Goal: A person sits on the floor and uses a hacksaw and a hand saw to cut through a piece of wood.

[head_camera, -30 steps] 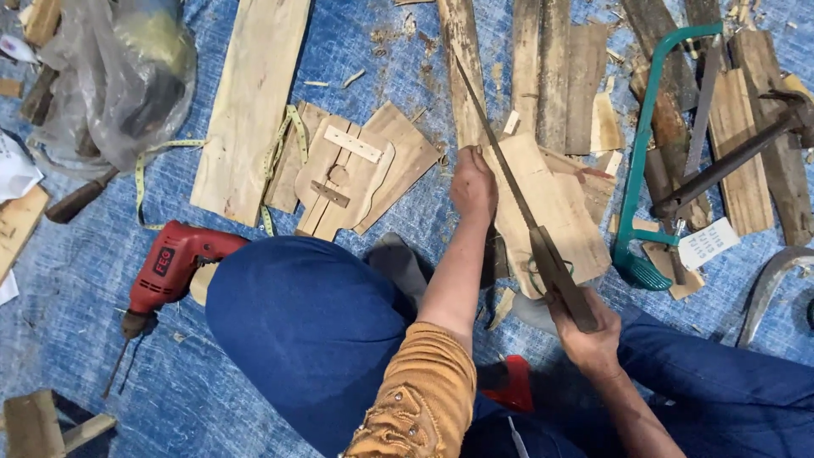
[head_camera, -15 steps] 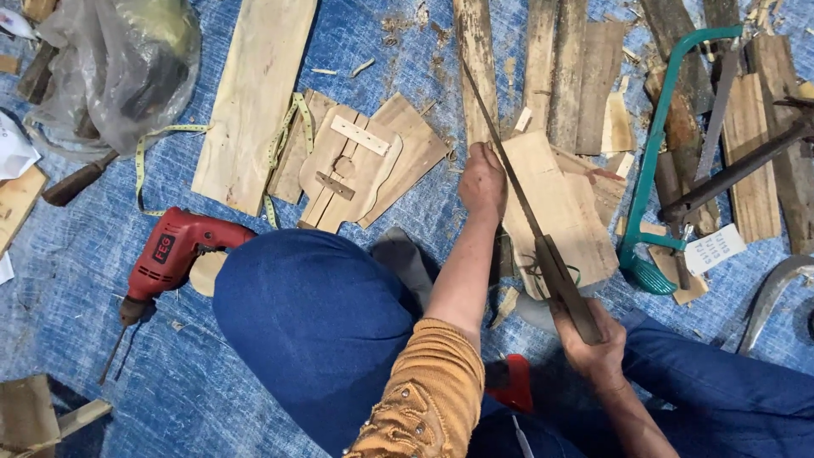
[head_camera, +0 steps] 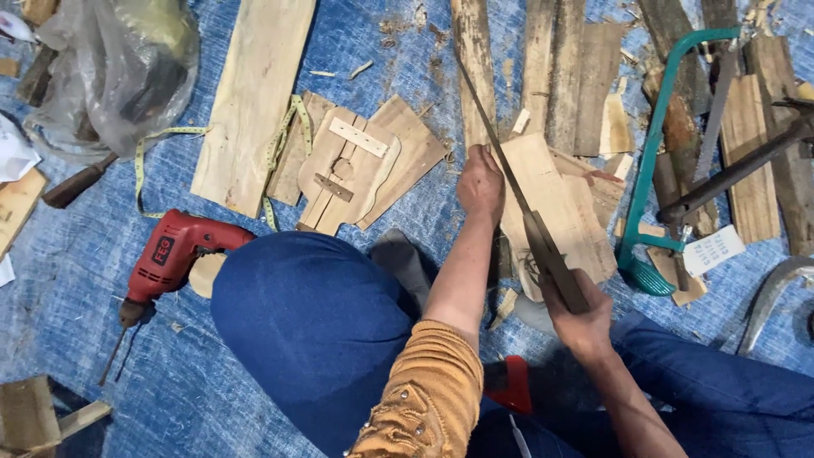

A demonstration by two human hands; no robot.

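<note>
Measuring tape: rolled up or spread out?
Spread out: the yellow measuring tape lies unrolled in loose curves over the blue tarp and wood pieces.

Red drill lower left; teal-framed saw right; blue tarp; pale wood board centre; orange sleeve.

- The red drill's bit tip was too thin to make out.
- A grey curved piece ran off the right edge.
- The plastic bag's contents stayed blurred.
</note>
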